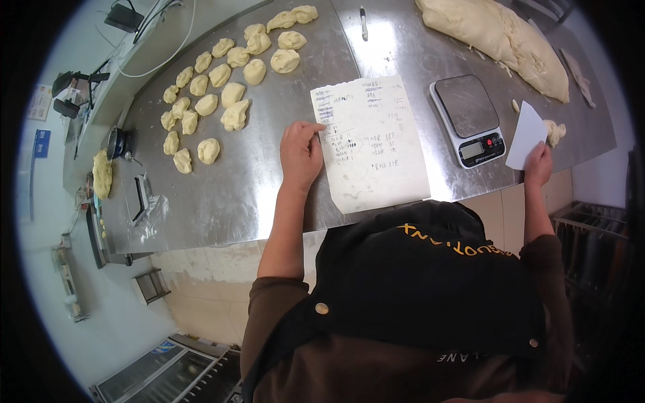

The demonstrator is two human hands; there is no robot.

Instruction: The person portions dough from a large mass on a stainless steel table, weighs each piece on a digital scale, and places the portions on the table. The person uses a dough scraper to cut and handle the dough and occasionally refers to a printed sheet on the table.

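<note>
My left hand [302, 153] rests at the left edge of a sheet of paper [383, 176] that bears handwriting; a fingertip touches the sheet and nothing is held. In my right hand [539, 163] is a flat white dough scraper [526, 136], tilted up off the steel table. Between the hands, right of the paper, stands a digital kitchen scale [468, 108] with a bare steel plate. A small piece of dough [556, 133] lies just behind the scraper, and a tiny scrap [515, 105] lies by the scale.
Many dough pieces [206, 105] are spread over the steel table [227, 201] at left. A large dough slab [499, 40] lies at back right, a pen [364, 24] at the back. Another dough lump [102, 174], a dark bowl [116, 142] and a black-edged tool [139, 200] are at far left.
</note>
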